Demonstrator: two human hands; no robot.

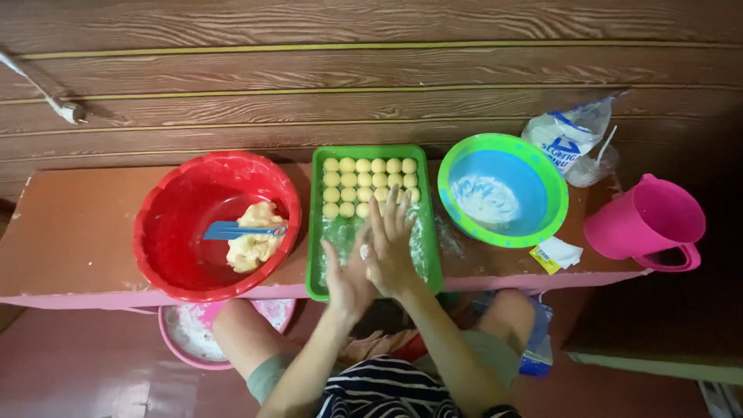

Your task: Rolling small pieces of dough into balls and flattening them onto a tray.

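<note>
Both hands press a dough bit between flat palms over the green tray.

The left hand [346, 272] and right hand [392, 244] meet palm to palm, fingers stretched out, a small dough bit [364, 251] between them. Dough balls [370, 184] fill the tray [317, 232] at 12 o'clock. On the table [70, 232], a red bowl [166, 232] sits at 9 o'clock, a blue bowl [542, 182] at 2.

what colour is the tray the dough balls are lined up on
Green: the tray under the rows of dough balls is bright green, seen in the head view.
</note>
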